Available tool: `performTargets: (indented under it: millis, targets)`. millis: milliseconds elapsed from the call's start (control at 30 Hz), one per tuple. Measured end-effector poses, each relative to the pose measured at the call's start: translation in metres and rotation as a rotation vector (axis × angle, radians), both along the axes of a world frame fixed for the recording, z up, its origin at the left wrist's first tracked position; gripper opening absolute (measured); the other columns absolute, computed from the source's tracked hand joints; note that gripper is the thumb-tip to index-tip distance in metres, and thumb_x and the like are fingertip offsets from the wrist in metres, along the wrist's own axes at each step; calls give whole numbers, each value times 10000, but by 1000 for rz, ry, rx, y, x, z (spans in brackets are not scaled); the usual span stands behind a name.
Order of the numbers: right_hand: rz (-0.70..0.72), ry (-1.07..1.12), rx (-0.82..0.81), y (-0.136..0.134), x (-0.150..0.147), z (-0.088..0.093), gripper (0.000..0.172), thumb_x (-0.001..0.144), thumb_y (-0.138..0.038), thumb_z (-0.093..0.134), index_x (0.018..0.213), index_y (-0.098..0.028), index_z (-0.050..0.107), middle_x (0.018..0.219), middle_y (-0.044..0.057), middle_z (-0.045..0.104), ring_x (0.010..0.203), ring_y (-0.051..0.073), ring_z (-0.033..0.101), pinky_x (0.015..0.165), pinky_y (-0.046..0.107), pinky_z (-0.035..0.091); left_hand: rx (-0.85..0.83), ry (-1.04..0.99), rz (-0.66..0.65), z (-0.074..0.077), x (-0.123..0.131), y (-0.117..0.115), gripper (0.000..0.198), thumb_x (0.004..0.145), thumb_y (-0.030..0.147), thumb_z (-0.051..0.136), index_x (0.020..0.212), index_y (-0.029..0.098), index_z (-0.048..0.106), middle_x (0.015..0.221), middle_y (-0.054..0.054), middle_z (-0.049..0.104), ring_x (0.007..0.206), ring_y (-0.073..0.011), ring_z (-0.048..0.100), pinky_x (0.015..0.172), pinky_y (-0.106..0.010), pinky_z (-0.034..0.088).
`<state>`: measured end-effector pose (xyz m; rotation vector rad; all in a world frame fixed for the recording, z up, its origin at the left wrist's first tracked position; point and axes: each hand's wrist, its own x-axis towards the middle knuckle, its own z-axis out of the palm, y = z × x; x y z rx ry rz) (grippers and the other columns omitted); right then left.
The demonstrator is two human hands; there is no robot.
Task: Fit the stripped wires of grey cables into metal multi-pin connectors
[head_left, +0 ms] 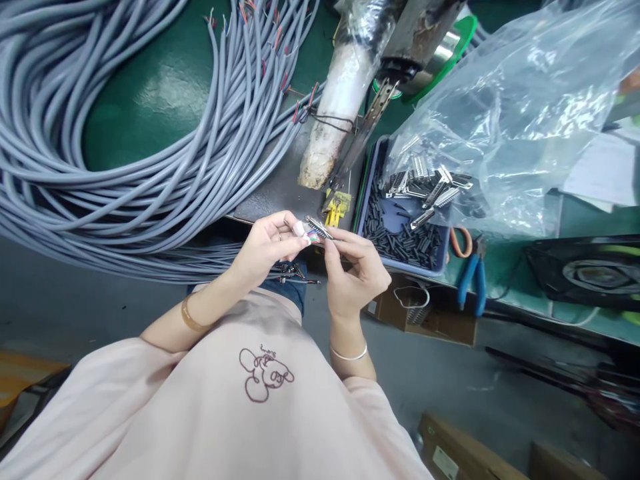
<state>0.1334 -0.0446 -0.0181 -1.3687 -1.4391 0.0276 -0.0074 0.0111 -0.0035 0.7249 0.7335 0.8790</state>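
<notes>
Place: apparently a workshop for wiring cables
Bench (160,87): green-topped, piled with thick loops of grey cables (150,173), coloured wires (277,37) poking out at the ends
Parts tray (420,269): blue, holding many small black pieces (395,237), with metal connectors (443,183) in a clear plastic bag (500,100) over it
Tools: blue-handled pliers (473,277), lying near the tray at the bench edge
Supplies: a green-rimmed spool (445,50) towards the back
Floor (440,373): grey, with cardboard boxes (465,447)

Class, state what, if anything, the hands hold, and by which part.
Right hand: multi-pin connector, by its right end. Left hand: thin coloured wires, pinched beside the connector.
</notes>
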Motion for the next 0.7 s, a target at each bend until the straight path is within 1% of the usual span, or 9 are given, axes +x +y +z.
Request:
performTargets:
  millis: [100, 200, 300, 400, 500, 700]
  targets:
    - [-10, -62, 29, 1, 2, 0, 124, 877, -117, 732, 915, -228, 695, 949, -4, 806, 889, 159, 791, 759, 293, 652, 50, 40, 40, 2, 2, -4, 307, 658, 248, 862, 700, 165, 570, 658, 20, 633, 470, -32, 466, 451, -169, 372]
    - [-7, -77, 28, 3, 2, 0, 121, 880, -119, 728, 918, -226, 687, 948, -1, 808, 883, 159, 794, 753, 288, 651, 94, 67, 98, 3, 5, -7, 284, 672, 234, 854, 709, 164, 581, 678, 21, 647, 484, -31, 496, 467, -160, 406]
    - [20, -34, -5, 4, 2, 1, 108, 895, -127, 702, 891, -223, 653, 963, 10, 808, 882, 156, 793, 744, 281, 650, 140, 71, 172, 1, 9, -7, 269, 682, 206, 835, 695, 164, 570, 707, 26, 656, 474, -13, 477, 458, -147, 395]
    - [55, -2, -31, 7, 2, 4, 121, 908, -135, 670, 853, -227, 616, 973, 19, 802, 894, 162, 788, 778, 308, 654, 175, 72, 237, -2, 13, -5, 263, 685, 170, 816, 693, 166, 553, 715, 33, 656, 458, -2, 457, 448, -141, 382]
    - [71, -14, -26, 9, 4, 8, 137, 905, -135, 666, 832, -232, 602, 964, 16, 794, 885, 162, 780, 776, 322, 648, 192, 90, 260, -3, 17, -2, 259, 689, 154, 802, 703, 169, 544, 742, 32, 667, 462, 2, 453, 455, -139, 389]
    - [85, -50, -19, 13, 7, 12, 147, 885, -128, 682, 832, -234, 596, 964, 8, 783, 884, 160, 767, 756, 317, 632, 215, 101, 271, -1, 20, 3, 239, 680, 134, 773, 694, 167, 537, 756, 34, 659, 472, 4, 446, 468, -139, 396]
